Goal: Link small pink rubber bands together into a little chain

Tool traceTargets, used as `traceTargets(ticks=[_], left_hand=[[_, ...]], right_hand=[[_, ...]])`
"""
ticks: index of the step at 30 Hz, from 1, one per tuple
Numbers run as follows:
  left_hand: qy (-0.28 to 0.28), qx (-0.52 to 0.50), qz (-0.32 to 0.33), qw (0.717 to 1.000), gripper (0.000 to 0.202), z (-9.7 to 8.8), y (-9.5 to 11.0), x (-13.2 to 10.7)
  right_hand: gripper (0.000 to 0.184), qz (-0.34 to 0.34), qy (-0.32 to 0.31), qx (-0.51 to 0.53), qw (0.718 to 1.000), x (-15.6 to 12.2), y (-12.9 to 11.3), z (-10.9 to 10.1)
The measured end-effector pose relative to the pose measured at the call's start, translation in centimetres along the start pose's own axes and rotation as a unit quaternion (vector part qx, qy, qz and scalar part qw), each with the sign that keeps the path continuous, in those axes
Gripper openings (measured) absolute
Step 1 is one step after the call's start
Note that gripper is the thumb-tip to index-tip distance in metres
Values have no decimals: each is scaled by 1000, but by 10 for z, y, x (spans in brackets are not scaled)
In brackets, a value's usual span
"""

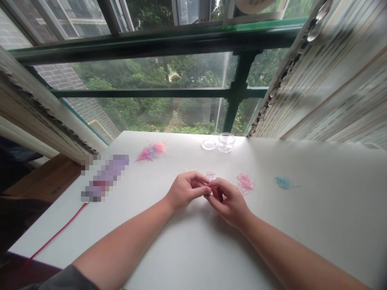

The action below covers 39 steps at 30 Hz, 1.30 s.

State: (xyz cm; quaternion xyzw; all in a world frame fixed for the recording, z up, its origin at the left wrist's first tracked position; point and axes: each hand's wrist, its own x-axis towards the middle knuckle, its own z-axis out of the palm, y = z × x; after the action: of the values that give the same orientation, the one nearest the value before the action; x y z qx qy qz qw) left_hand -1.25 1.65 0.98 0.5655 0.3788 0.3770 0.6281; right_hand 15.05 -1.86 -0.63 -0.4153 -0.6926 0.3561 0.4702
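Your left hand and right hand meet at the fingertips, any grasp unclear; thin pink strands and teal strands lie apart, the multicoloured strand heap seemingly unsorted.

Both forearms are bare, with a plain dark grey sleeve at left.

Thin pale-pink loops lie loosely clustered on the white surface; a fuller, brighter pink tangle spreads to their right, a low teal clump farther right, and a mixed pink, blue and yellowish heap beyond, to the left.
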Motion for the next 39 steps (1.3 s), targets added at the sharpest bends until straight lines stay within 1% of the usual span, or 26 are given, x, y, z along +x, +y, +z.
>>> traceTargets(ticks=[2, 5, 12, 19, 23, 25, 29, 34, 39], left_hand=[[-8, -5, -10, 1000, 28, 0, -1, 0], [-11, -5, -18, 1000, 29, -1, -2, 0], [-3, -6, -12, 1000, 28, -2, -3, 1], [-12, -27, -11, 1000, 30, -4, -7, 3], [2, -11, -9, 1000, 29, -5, -7, 4], [12, -4, 0, 1000, 26, -6, -6, 5], [19, 12, 35, 999, 22, -6, -7, 5], [-7, 22, 84, 996, 22, -7, -10, 3], [-11, 95, 122, 988, 20, -8, -9, 2]], right_hand=[[5, -6, 1, -7, 1000, 0, -1, 0], [4, -11, 4, -12, 1000, -1, -2, -1], [7, -36, 33, -17, 999, 0, -5, -1], [8, -57, 42, -15, 997, -1, -5, -1], [7, -66, 56, 6, 996, -1, -5, 0], [6, -63, 70, 18, 995, -1, -4, 0], [4, -31, 85, 38, 995, 1, -3, 1], [3, -7, 77, 41, 996, 1, 0, 1], [4, 3, 73, 39, 997, 0, 1, 1]])
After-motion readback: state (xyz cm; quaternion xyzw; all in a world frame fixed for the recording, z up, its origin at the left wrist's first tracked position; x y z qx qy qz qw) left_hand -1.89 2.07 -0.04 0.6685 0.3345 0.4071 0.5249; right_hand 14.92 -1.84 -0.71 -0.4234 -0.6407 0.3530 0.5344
